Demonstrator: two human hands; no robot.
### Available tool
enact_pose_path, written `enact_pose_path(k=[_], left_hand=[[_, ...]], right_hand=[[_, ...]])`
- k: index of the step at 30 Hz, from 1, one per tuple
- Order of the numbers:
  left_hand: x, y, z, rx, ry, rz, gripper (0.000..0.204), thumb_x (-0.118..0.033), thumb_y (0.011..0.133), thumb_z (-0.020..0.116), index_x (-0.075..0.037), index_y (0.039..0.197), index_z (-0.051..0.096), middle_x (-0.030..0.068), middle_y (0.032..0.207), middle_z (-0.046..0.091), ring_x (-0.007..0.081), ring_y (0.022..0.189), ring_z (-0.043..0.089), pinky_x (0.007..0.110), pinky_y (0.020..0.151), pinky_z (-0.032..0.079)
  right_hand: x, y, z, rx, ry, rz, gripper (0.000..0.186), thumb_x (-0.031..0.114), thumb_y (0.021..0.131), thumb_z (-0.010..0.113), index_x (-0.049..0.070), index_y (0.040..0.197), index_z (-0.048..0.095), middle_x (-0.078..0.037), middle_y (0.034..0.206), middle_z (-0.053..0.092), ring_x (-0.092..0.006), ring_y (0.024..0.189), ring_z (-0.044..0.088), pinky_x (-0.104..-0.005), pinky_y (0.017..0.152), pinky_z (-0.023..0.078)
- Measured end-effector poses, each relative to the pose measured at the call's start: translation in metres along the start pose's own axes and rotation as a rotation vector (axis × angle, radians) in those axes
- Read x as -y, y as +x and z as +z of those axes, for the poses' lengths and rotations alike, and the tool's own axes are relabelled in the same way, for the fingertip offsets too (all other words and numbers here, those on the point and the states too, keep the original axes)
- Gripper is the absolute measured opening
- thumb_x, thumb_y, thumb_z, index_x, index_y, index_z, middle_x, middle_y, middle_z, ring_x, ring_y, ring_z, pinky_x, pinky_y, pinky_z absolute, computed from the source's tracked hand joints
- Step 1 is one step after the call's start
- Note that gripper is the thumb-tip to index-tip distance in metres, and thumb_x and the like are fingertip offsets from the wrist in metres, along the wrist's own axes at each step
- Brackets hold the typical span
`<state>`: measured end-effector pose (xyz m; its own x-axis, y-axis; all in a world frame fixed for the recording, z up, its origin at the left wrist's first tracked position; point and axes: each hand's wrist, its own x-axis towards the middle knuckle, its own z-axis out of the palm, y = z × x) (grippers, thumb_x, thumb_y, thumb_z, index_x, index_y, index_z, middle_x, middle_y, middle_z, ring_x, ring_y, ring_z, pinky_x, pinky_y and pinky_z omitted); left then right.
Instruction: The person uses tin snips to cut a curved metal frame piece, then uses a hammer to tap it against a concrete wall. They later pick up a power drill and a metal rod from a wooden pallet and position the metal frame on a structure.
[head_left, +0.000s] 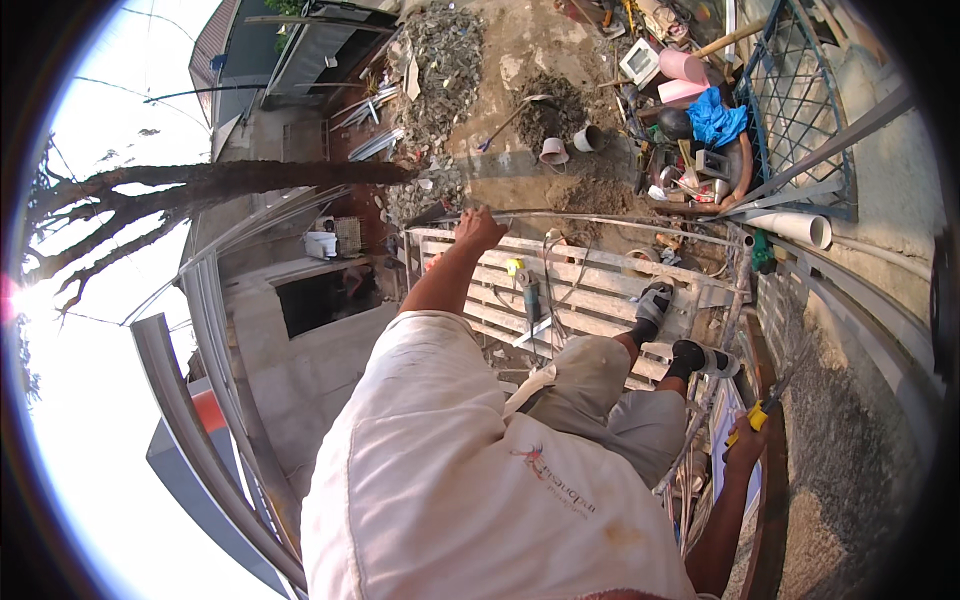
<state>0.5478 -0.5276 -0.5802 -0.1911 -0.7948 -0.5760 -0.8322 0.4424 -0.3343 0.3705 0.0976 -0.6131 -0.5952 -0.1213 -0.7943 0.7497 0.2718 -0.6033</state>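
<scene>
Head view: tool point(758, 414), yellow with dark parts, in right hand point(746, 445); tip indistinct.

You are standing on the slatted platform point(590, 321), your sandals point(655, 303) resting toward its right end. A power tool point(531, 298) is lying on the platform, left of your feet, with a small object point(515, 267) sitting just beyond it. Your left hand point(482, 230) is showing at the platform's far edge, toward its left end; a hand tool point(766, 404) is sitting in your right hand point(746, 442), off the platform's right side, beside the wall point(840, 450). Two buckets point(588, 139) are standing beyond the platform, rubble point(440, 75) is spreading beyond its left end, clutter point(716, 118) is piling beyond its right end, and a pipe point(795, 228) is lying near its far right corner.
</scene>
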Motion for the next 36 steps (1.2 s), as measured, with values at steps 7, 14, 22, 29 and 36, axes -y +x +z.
enact_pose_path(k=[7,14,22,29,36], left_hand=[[-0.276,-0.178,0.147,0.674,-0.585,0.909,0.087,-0.069,0.085,0.056,0.002,0.135,0.051,0.0260,0.135,0.054,0.0400,0.125,0.052,0.044,0.107,0.039],[-0.299,-0.252,0.173,0.954,-0.781,0.913,0.094,-0.072,0.084,0.055,0.010,0.129,0.052,0.0312,0.126,0.057,0.0401,0.121,0.054,0.045,0.101,0.042],[-0.307,-0.242,0.160,1.342,-0.895,0.479,0.052,-0.041,0.084,0.074,-0.005,0.118,0.061,0.0057,0.100,0.064,0.0158,0.094,0.058,0.033,0.079,0.049],[-0.290,-0.229,0.132,1.466,-1.226,0.500,0.058,-0.018,0.087,0.070,-0.006,0.139,0.048,0.0060,0.115,0.060,0.0162,0.103,0.057,0.031,0.090,0.046],[-0.281,-0.214,0.132,1.542,-1.263,0.530,0.050,-0.012,0.088,0.066,0.000,0.133,0.051,0.0094,0.119,0.061,0.0207,0.110,0.060,0.034,0.099,0.045]], right_hand=[[-0.017,0.003,0.047,0.061,-0.256,-0.061,0.051,0.004,0.080,0.069,0.000,0.123,0.042,-0.006,0.096,0.049,-0.0169,0.087,0.050,-0.0317,0.084,0.044],[-0.054,0.000,0.082,-0.051,-0.122,0.041,0.054,0.009,0.080,0.073,0.000,0.124,0.043,-0.014,0.112,0.052,-0.0265,0.107,0.052,-0.0376,0.095,0.041],[-0.067,0.002,0.097,0.041,-0.481,-0.309,0.067,0.016,0.073,0.081,-0.001,0.126,0.043,-0.018,0.113,0.049,-0.0330,0.105,0.053,-0.0428,0.093,0.042],[-0.014,0.002,0.102,0.185,-0.552,-0.233,0.094,0.043,0.067,0.087,-0.003,0.132,0.037,-0.019,0.120,0.048,-0.0318,0.114,0.051,-0.0429,0.097,0.044],[-0.008,-0.010,0.097,0.282,-0.238,-0.231,0.086,0.044,0.078,0.081,0.000,0.134,0.034,-0.017,0.121,0.050,-0.0270,0.116,0.052,-0.0395,0.100,0.043]])
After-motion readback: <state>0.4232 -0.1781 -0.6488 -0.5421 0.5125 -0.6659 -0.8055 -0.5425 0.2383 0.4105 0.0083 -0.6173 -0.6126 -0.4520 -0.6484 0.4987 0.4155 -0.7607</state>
